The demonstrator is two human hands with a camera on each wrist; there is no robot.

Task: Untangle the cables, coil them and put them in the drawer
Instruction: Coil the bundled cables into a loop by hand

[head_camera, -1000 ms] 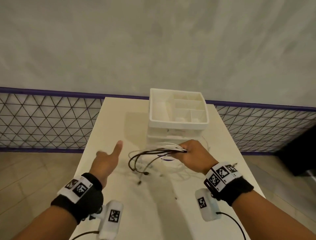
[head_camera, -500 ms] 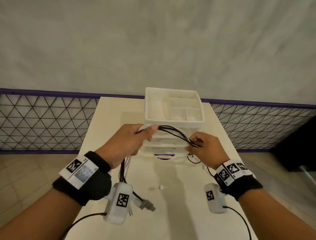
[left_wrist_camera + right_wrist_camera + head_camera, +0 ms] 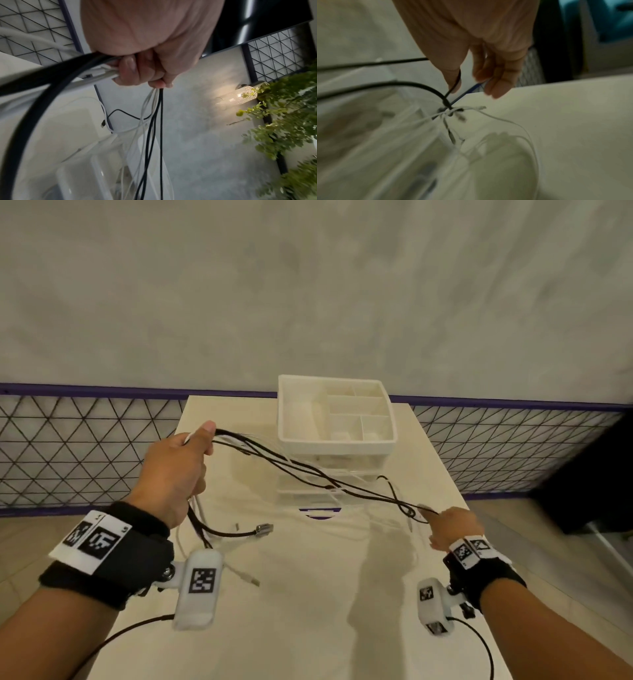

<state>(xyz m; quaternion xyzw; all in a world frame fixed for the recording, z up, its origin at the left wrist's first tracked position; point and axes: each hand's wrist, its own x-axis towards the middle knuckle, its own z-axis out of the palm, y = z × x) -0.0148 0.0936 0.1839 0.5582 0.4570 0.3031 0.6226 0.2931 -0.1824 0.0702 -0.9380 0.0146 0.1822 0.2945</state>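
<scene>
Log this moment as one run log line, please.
phase: untangling | left hand: grips cable bundle | right hand: pinches black cable at far end | knot: still tangled | drawer unit: no cables inside

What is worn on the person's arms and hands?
Bare hands, no sleeves. Each wrist has a black band with a white strip of square black-and-white markers. Under each hangs a white camera pod with a marker and a thin black lead.

An indoor recording-room sort of setting is showing: behind the white table [image 3: 308, 628], a grey wall [image 3: 308, 285] is rising above purple-trimmed triangular mesh fencing [image 3: 78, 453].
</scene>
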